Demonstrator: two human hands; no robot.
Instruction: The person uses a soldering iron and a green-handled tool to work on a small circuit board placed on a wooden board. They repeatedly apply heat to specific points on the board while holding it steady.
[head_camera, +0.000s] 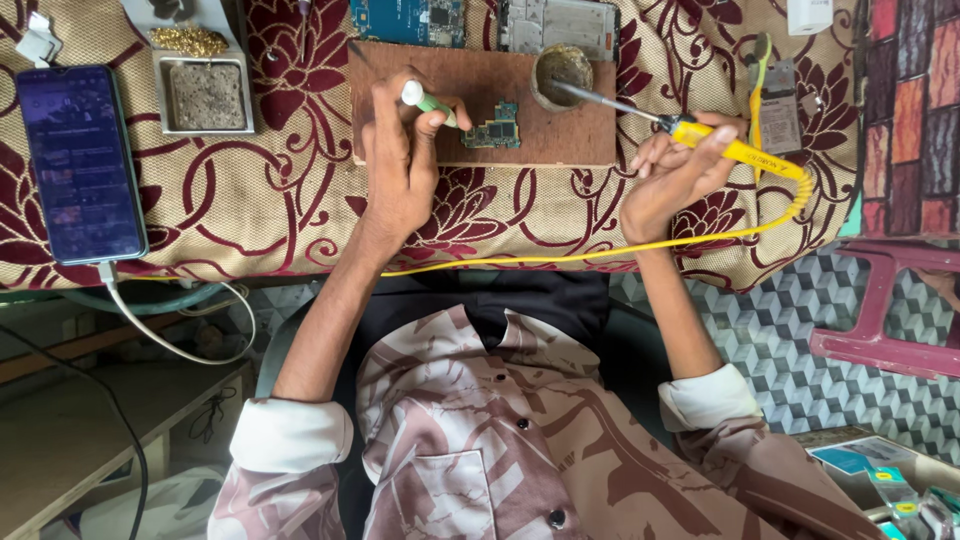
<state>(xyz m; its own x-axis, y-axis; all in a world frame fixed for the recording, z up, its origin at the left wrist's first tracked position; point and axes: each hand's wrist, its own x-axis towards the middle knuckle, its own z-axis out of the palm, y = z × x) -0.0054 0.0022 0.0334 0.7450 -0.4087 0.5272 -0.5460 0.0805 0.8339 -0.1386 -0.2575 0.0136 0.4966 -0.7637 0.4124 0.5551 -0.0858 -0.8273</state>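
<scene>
While the right hand (672, 172) grips it, the soldering iron (690, 135) points up-left, into the tin (562, 75).

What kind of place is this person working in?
Most likely a small phone or electronics repair bench. The right hand holds a yellow soldering iron, the left hand steadies a tool at a small circuit board on a wooden block, and more circuit boards lie beyond.
</scene>
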